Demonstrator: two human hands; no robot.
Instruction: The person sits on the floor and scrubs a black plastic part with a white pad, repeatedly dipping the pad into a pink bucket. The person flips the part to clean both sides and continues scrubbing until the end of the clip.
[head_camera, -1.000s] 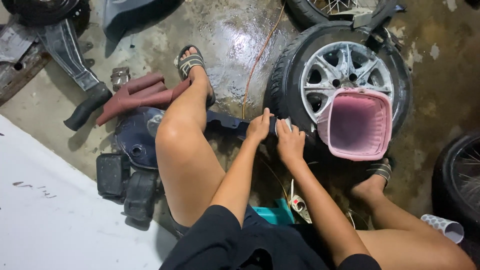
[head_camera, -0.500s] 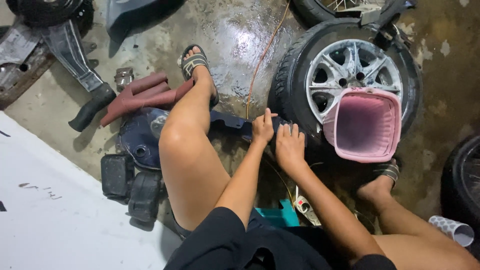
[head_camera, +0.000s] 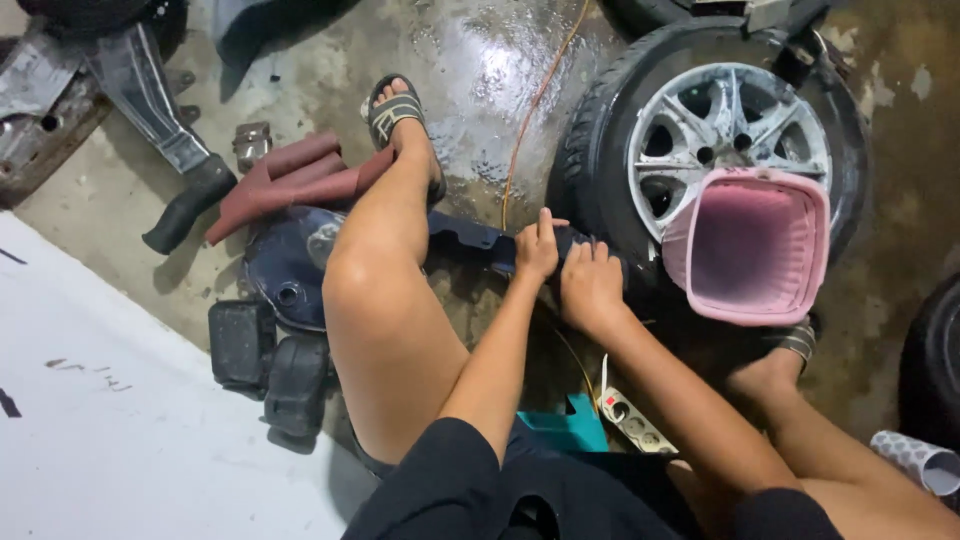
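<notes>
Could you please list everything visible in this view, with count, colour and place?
dark panel: one, dark blue, floor centre, under both hands
wheel: one, black tyre, silver rim, upper right
basket: one, pink, on its side against the wheel
orange cable: one, across wet floor
maroon parts: a few, upper left
power strip: one, white, bottom centre
white board: one, lower left
left hand: on the panel
right hand: on the panel
</notes>
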